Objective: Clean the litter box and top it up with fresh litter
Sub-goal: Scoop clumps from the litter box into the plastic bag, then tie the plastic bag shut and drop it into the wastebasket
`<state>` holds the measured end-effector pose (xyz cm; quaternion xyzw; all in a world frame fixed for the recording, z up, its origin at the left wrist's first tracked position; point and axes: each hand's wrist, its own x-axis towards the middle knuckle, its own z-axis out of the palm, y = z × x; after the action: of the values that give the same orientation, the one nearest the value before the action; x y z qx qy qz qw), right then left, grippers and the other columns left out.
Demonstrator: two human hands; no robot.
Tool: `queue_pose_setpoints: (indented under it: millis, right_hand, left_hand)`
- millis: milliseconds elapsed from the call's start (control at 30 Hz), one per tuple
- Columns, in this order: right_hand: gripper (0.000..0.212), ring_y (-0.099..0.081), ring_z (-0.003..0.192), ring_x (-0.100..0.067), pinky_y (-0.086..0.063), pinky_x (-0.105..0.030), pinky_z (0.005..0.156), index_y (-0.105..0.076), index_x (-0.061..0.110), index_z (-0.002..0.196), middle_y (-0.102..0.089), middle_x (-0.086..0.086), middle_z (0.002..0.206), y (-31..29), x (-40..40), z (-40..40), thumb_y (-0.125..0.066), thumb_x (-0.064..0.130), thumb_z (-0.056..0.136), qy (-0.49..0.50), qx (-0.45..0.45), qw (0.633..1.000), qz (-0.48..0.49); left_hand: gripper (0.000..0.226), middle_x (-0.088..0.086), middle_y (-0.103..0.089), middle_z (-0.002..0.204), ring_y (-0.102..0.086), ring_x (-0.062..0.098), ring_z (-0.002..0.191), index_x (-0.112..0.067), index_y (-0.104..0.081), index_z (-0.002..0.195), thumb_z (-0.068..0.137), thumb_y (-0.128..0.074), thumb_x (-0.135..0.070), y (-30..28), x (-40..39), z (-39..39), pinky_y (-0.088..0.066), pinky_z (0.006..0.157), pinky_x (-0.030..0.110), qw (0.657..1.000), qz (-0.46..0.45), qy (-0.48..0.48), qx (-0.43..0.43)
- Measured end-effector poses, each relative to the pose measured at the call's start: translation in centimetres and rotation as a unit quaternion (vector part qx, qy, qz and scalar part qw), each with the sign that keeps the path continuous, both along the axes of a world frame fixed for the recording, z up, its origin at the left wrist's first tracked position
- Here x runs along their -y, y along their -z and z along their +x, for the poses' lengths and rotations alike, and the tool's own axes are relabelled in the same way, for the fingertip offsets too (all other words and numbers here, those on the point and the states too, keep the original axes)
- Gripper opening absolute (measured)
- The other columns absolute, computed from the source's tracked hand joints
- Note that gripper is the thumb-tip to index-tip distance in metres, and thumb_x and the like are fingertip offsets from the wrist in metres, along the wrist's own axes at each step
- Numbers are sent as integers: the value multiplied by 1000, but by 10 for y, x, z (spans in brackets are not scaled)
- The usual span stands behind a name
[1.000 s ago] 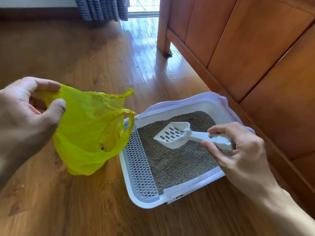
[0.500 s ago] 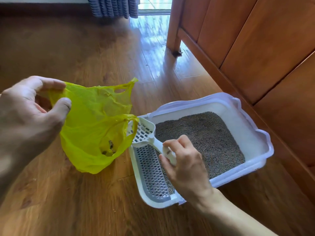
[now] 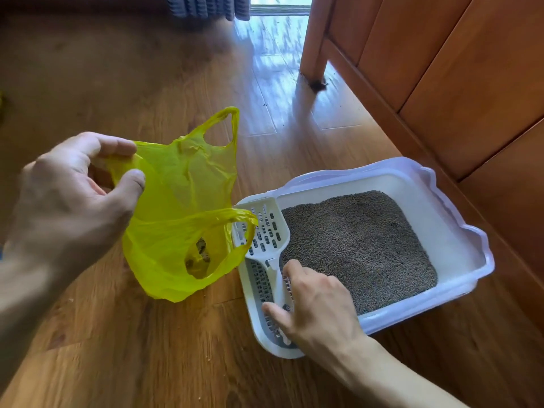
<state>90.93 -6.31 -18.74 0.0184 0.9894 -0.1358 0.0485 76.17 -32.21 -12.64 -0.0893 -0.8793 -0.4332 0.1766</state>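
A white litter box [image 3: 459,231] with a pale purple rim sits on the wooden floor, filled with grey-brown litter [image 3: 353,245]. A slotted white litter scoop [image 3: 265,228] lies flat on the grated step [image 3: 259,284] at the box's left end. My right hand [image 3: 318,307] rests over the scoop's handle, thumb and forefinger loosely on either side of it. My left hand [image 3: 67,201] pinches the rim of a yellow plastic bag [image 3: 176,231] that hangs just left of the box. Dark clumps [image 3: 201,251] show through the bag near its bottom.
A tall wooden cabinet [image 3: 441,69] runs along the right, close behind the box, with its leg [image 3: 315,54] on the floor ahead. A grey curtain [image 3: 206,7] hangs at the far wall. Small crumbs dot the floor planks.
My right hand carried the scoop from over the litter to the bag's mouth, then laid it down on the grated step. The bag stays held up in my left hand.
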Motion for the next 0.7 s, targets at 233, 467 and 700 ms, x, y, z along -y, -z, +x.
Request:
queue_pose_setpoints:
  millis: [233, 467, 700]
  right_hand:
    - [43, -56, 82, -4, -47, -23, 74, -54, 30, 114, -56, 16, 91, -25, -22, -16, -57, 61, 84, -24, -53, 991, -118]
    - [57, -55, 91, 3, -39, -9, 74, -54, 33, 125, -53, 21, 109, -86, -1, -49, -66, 61, 76, -138, -106, 960, -219]
    - [12, -46, 61, 0, -30, -11, 59, -67, 21, 92, -50, 18, 74, -87, 25, -56, -68, 15, 82, -195, -115, 939, -257]
  left_hand:
    - [21, -1, -66, 85, -60, 20, 66, -45, -64, 100, 78, -65, -46, -16, -6, 12, -57, 69, 41, 1000, -30, -4, 0]
    - [31, -7, -64, 73, -58, 13, 66, -28, -69, 105, 77, -62, -40, -30, -8, 27, -42, 52, 16, 998, -52, -31, 22]
    - [20, -16, -66, 71, -57, 11, 55, -27, -70, 81, 79, -62, -46, -32, 0, 37, -45, 52, 26, 998, -43, -30, 40]
